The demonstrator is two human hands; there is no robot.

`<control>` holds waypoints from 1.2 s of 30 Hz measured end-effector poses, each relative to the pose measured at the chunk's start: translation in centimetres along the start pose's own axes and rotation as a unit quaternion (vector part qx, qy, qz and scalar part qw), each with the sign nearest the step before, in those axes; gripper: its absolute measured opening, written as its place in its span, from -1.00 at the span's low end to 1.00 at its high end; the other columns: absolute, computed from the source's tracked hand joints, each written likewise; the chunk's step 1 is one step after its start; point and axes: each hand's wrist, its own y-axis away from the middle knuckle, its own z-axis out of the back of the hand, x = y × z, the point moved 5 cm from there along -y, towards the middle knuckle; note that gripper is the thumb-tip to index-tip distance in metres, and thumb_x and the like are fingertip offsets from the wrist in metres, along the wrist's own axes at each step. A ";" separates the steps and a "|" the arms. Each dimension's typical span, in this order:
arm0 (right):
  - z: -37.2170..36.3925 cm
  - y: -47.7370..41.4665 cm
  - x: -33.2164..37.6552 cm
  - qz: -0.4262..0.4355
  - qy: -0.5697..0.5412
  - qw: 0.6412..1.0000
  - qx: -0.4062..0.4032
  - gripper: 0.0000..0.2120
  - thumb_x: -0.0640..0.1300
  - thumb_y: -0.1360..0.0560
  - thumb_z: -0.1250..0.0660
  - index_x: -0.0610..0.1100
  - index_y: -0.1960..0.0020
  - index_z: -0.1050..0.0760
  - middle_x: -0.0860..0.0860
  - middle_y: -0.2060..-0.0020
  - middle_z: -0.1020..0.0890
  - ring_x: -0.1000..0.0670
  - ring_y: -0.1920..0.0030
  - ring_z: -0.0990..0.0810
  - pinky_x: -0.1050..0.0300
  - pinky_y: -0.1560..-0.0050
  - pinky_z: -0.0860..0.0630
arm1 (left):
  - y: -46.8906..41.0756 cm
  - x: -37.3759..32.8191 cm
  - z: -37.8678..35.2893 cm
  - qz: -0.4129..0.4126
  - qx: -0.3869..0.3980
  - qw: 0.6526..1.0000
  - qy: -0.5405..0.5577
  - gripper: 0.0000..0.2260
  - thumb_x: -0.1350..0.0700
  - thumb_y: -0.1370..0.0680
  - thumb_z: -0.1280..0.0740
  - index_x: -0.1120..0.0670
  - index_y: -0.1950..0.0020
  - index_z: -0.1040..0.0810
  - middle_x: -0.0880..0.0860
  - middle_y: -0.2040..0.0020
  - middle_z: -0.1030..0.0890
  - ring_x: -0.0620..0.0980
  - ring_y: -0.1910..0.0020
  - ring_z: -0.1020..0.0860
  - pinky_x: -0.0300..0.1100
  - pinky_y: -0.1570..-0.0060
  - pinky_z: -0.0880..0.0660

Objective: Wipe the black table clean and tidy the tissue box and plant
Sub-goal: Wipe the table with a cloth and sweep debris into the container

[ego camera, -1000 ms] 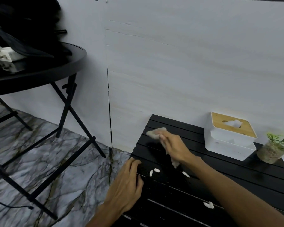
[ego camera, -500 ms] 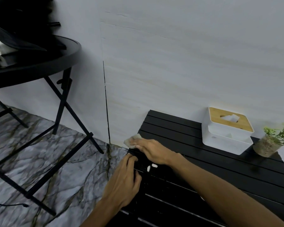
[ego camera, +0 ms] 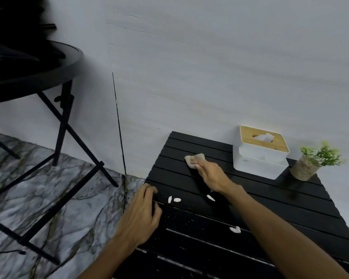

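A low black slatted table (ego camera: 270, 200) stands against the wall. My right hand (ego camera: 211, 175) presses a crumpled tissue (ego camera: 193, 159) onto the slats near the table's far left part. My left hand (ego camera: 141, 216) rests on the table's left edge, fingers curled over it. Small white paper scraps (ego camera: 174, 199) and specks lie on the slats between my hands, and another scrap (ego camera: 235, 229) lies nearer to me. A white tissue box (ego camera: 260, 158) with a wooden lid stands at the back. To its right a small green plant (ego camera: 312, 162) stands in a speckled pot.
A round black folding table (ego camera: 34, 75) with dark things on it stands at the left, its crossed legs (ego camera: 63, 137) spreading over the marble floor (ego camera: 38, 188). A pale wall (ego camera: 210, 67) runs right behind the low table. A thin cable lies on the floor at lower left.
My right hand has swept the tissue from the table's left edge back up and to the right, toward the tissue box. My left hand has stayed on the left edge.
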 end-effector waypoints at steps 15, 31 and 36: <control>-0.8 7.5 6.1 0.136 -0.066 0.986 0.073 -0.67 -0.06 -0.73 -0.11 -0.08 -0.41 -0.51 0.09 -0.42 -0.53 0.21 -0.45 -0.41 0.13 -0.47 -0.36 | -0.4 0.0 0.4 0.008 0.000 1.000 -0.001 -0.71 0.17 -0.53 -0.29 0.06 -0.24 -0.41 -0.04 -0.15 -0.44 -0.13 0.00 -0.44 -0.24 0.01 -0.43; 0.6 11.9 7.0 0.173 0.265 0.941 -0.122 -0.79 0.13 -0.49 -0.36 0.00 0.03 -0.52 0.07 0.04 -0.50 -0.03 0.10 -0.42 0.05 0.15 -0.45 | -7.3 -0.9 -1.8 -0.151 0.132 0.979 -0.038 -0.83 0.05 -0.54 -0.38 -0.03 -0.10 -0.68 -0.13 -0.11 -0.60 -0.05 -0.13 -0.47 -0.11 -0.16 -0.43; 0.2 11.6 6.6 0.126 0.314 0.930 -0.144 -0.82 0.10 -0.50 -0.39 0.00 0.12 -0.62 0.07 0.12 -0.53 -0.04 0.13 -0.45 0.05 0.19 -0.42 | -8.1 -1.2 -1.9 -0.151 0.144 0.977 -0.042 -0.89 0.04 -0.52 -0.40 -0.07 0.00 -0.70 -0.17 -0.02 -0.61 -0.11 -0.06 -0.46 -0.14 -0.10 -0.45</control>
